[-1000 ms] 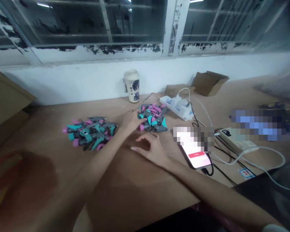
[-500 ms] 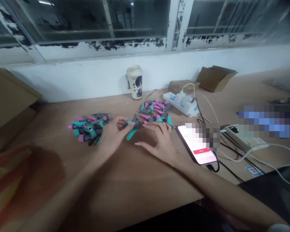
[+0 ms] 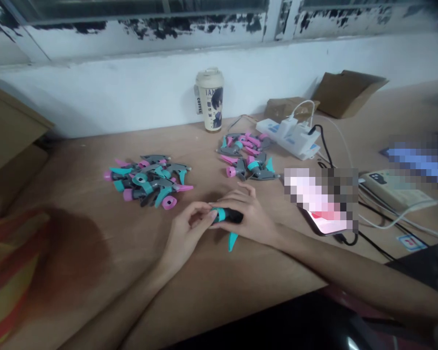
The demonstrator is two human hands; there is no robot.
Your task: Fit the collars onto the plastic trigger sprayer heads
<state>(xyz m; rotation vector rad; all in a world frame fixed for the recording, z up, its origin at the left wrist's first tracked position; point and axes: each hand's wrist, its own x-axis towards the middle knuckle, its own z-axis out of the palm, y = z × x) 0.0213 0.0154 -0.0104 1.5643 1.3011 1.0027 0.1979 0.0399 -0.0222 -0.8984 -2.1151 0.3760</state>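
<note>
Both my hands meet over the near middle of the wooden table [image 3: 95,253] around one spray trigger head [image 3: 228,216], grey with a teal collar and a teal lever hanging down. My left hand [image 3: 186,233] pinches its collar end. My right hand [image 3: 250,216] wraps over its body from the right. A pile of several grey, teal and pink trigger heads [image 3: 149,182] lies to the left. A smaller pile of the same parts [image 3: 246,155] sits behind my right hand.
A lit phone [image 3: 323,214] lies right of my right hand, with cables and a white power strip [image 3: 290,136] behind it. A printed cup [image 3: 209,99] stands by the wall. Cardboard boxes [image 3: 346,87] sit at the back right and a large one [image 3: 7,136] at left.
My left hand took a trigger head from the right pile and drew it toward me. My right hand closed onto it. The camera tilted downward.
</note>
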